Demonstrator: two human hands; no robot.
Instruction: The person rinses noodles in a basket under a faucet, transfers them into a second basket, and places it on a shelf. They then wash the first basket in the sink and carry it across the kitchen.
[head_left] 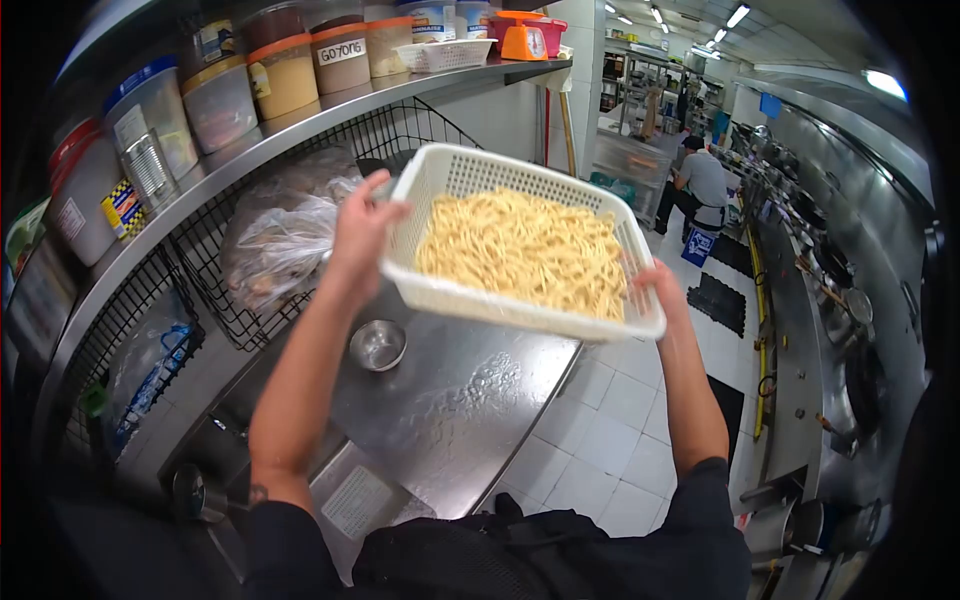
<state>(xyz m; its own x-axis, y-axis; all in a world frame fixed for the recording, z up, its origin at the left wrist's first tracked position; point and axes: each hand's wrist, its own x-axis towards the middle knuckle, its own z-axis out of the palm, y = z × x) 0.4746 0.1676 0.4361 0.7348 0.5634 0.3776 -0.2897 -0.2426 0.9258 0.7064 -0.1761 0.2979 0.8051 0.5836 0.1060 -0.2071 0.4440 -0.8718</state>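
A white perforated plastic basket (520, 312) is held up in the air, tilted down to the right. Pale yellow noodles (525, 245) are spread across its inside. My left hand (365, 225) grips the basket's left end, with the thumb over the rim. At the opposite end, my right hand (662, 290) is closed around the rim. Below the basket, a small metal bowl (378, 345) rests on the wet steel table (450, 410).
A shelf (300, 118) with several tubs and an orange scale (523, 42) runs above the left side. Plastic bags fill a wire basket (235, 300) beneath it. A seated person (697, 180) is down the aisle; pans line the right-hand cooking counter (825, 330).
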